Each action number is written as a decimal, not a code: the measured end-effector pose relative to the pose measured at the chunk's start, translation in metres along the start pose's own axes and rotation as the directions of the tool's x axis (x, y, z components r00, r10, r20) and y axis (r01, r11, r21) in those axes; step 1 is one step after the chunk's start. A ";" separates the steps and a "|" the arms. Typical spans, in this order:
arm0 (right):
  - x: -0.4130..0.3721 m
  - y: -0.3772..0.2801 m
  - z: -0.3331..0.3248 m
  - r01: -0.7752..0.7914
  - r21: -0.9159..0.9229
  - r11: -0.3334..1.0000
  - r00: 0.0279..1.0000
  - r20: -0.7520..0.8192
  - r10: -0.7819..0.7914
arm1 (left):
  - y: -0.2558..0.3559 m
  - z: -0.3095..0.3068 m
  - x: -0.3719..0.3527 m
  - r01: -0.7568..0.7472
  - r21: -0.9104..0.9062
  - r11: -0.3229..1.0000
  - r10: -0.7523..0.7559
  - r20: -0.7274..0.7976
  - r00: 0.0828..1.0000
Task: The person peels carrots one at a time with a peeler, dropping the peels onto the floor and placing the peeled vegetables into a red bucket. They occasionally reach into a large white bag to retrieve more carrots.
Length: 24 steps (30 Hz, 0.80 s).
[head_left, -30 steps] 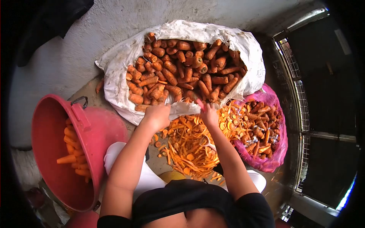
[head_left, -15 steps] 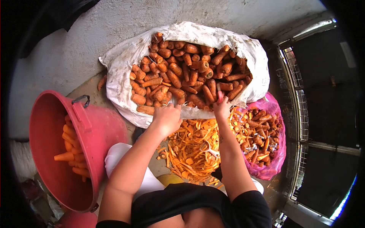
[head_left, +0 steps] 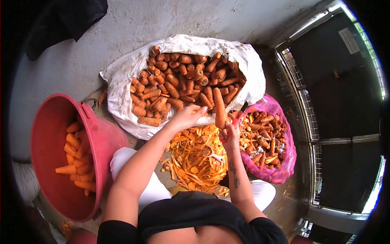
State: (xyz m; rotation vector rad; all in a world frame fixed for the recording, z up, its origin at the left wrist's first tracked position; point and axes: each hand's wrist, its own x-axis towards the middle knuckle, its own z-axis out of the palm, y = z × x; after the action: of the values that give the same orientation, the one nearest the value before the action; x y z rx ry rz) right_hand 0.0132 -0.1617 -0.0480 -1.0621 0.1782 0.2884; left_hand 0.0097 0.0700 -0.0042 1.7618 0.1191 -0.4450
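My right hand is closed around a red-handled knife, its dark blade pointing up and right. An unpeeled carrot stands nearly upright against the fingers of the same hand, thick end down, seemingly pinched there. To the left, my left hand reaches over the front edge of the white sack, fingers stretched toward the carrot but apart from it. Many unpeeled carrots fill the sack. Below the hands lies a heap of orange peelings, with a white-handled peeler on top.
On the left, a red tub leans with its mouth toward me, holding peeled carrots. A pink mesh bag of carrot ends and scraps sits at the right. Behind the sack rises a grey wall; dark panels stand at far right.
My right hand has drawn back from the sack toward me and now has a carrot with the knife. My left hand has lifted off the sack's edge and its fingers have opened. The view has shifted.
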 end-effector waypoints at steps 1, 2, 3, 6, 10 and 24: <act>-0.009 -0.001 0.006 0.074 -0.074 0.994 0.997 0.012 -0.074 | 0.003 0.014 0.000 -0.048 -0.193 0.980 0.049 -0.001 0.999; -0.029 -0.013 0.037 0.155 -0.331 0.931 0.982 -0.051 -0.182 | 0.007 0.025 -0.003 -0.091 -0.379 0.921 0.095 -0.009 0.995; -0.034 -0.004 0.044 0.311 -0.422 0.852 0.941 0.013 -0.337 | 0.016 0.026 -0.009 -0.053 -0.433 0.900 0.092 0.071 0.993; -0.067 -0.006 0.052 0.338 -0.378 0.862 0.937 0.049 -0.346 | 0.004 0.050 -0.007 0.007 -0.615 0.788 -0.004 0.006 1.000; -0.091 -0.035 0.039 0.312 -0.262 0.913 0.946 -0.001 -0.323 | -0.002 0.046 -0.005 0.263 -0.871 0.415 -0.022 0.279 0.960; -0.095 -0.029 0.008 0.371 -0.552 0.747 0.912 0.064 -0.405 | 0.033 0.036 -0.041 0.072 -0.482 0.873 0.139 0.389 0.911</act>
State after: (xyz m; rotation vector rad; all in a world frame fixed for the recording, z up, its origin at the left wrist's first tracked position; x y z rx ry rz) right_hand -0.0679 -0.1818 0.0073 -1.6600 -0.0901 -0.0880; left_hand -0.0258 0.0339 0.0344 1.1390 -0.0980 -0.6888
